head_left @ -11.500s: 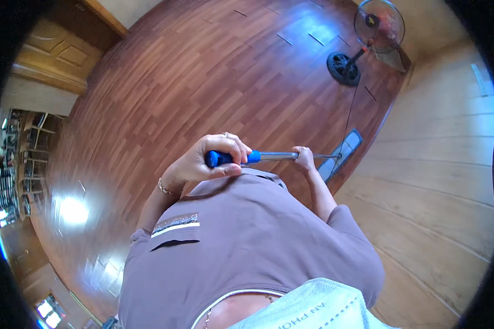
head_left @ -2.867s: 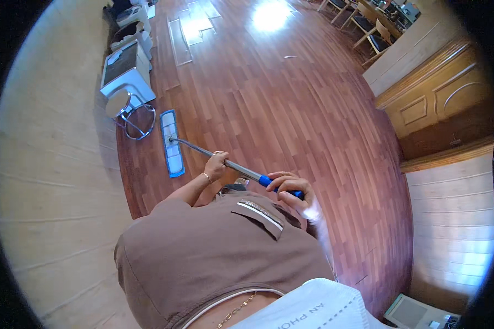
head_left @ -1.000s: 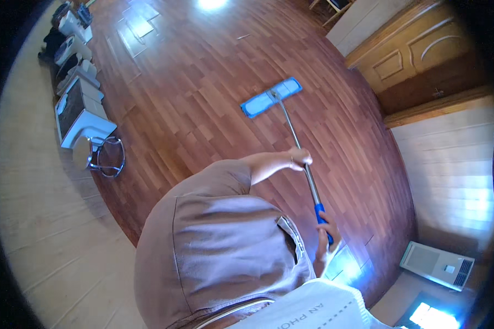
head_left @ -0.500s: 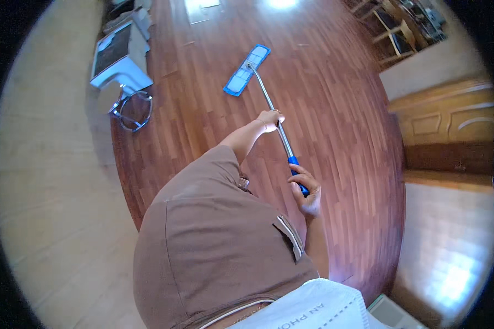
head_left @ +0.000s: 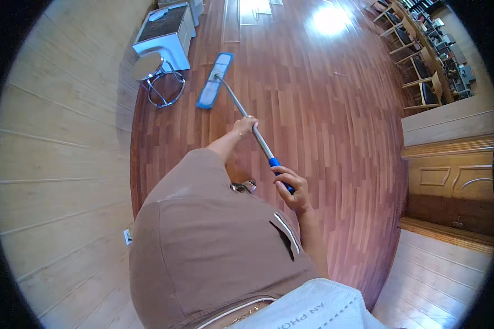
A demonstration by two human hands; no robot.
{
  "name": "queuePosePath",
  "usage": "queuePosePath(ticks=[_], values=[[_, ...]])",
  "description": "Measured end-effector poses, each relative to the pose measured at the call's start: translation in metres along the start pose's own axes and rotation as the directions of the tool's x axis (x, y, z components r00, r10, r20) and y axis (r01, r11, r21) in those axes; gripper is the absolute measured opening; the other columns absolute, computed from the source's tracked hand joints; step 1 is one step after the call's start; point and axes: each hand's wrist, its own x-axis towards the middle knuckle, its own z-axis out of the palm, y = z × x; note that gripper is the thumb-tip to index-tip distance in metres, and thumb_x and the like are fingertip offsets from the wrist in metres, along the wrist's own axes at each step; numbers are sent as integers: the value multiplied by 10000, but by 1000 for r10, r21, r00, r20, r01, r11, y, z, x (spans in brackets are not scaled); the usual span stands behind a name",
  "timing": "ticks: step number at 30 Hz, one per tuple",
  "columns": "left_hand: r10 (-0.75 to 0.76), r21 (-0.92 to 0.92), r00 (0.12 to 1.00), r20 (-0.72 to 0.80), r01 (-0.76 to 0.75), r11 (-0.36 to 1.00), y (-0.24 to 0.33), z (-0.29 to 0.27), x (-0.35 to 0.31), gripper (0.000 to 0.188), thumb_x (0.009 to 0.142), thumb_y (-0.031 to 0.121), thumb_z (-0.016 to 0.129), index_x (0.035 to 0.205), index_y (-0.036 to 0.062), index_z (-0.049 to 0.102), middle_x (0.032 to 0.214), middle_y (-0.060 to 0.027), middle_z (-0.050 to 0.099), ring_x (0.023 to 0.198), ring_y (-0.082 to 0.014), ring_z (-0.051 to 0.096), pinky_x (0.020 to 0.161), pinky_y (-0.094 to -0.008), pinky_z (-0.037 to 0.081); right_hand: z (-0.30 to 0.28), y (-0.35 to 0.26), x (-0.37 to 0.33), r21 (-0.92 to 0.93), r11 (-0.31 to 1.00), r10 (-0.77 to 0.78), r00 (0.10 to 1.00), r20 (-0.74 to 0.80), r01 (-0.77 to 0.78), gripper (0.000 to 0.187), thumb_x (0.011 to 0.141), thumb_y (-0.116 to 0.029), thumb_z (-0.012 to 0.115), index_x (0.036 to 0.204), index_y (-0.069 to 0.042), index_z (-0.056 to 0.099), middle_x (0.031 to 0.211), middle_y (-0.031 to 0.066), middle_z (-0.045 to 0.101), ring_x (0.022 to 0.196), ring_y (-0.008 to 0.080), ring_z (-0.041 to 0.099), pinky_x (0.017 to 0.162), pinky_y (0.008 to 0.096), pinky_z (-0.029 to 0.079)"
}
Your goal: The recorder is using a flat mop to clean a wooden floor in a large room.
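Observation:
A flat mop (head_left: 214, 81) with a blue-edged, pale rectangular head lies against the brown wooden floor ahead of me, a little left of the middle. From its centre a metal pole (head_left: 235, 101) slants back toward me and ends in a blue grip. Partway along the pole, my left hand (head_left: 246, 125) is closed around it. Lower down, my right hand (head_left: 292, 189) wraps the blue grip, its fingers curled over the end. Beneath my left arm part of my sandalled foot (head_left: 243, 186) shows.
To the left, a round stool (head_left: 150, 68) with chrome legs stands near a white cabinet (head_left: 167, 34) with a dark top. A pale wall (head_left: 66, 159) runs down that side. On the right are a wooden door (head_left: 450, 176) and several chairs (head_left: 429, 92) along a cluttered long table.
The mop head has swung left and turned more upright, nearer the stool. Both hands have shifted left with the pole, and the view has turned so more of the right-hand chairs show.

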Motion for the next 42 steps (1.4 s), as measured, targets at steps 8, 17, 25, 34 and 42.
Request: queuePosePath(ticks=[8,17,25,34,42], values=[[162,-189,931,-326,-232,954,4,5,-59,70,779,126,582,739,95,533,777,-118,558,797,-327,559,693,-422,440,1,-41,-20,-147,974,-169,985,14,169,86,776,-76,627,812,-8,665,1013,108,689,784,269,639,741,365,499],[221,-552,939,-265,-335,763,96,-11,-80,151,720,89,622,694,82,473,677,-139,522,712,-341,522,644,-417,408,-28,-131,-60,-222,954,-243,953,-180,201,86,756,-102,638,755,-17,649,866,142,702,755,278,680,680,353,509],[430,-459,826,-365,-561,689,184,-28,-113,261,725,143,710,702,87,456,665,-103,536,685,-316,541,603,-408,416,-32,-186,-96,-440,777,-556,819,-143,451,466,639,-352,822,955,-46,666,793,90,686,609,249,658,549,346,497],[533,-791,843,-77,-377,482,245,-30,-145,82,795,74,646,725,74,602,705,-83,630,716,-218,638,629,-329,477,-16,-198,-92,-384,700,-692,706,-153,603,514,597,-349,865,966,-51,667,858,97,710,695,185,678,526,267,409],[751,-932,651,111,-194,307,262,-53,-168,150,830,72,653,966,55,593,947,-82,638,931,-178,603,820,-330,462,-8,-191,-80,-386,675,-681,733,3,629,353,637,-293,831,849,-74,652,744,43,666,680,201,650,654,324,464]])
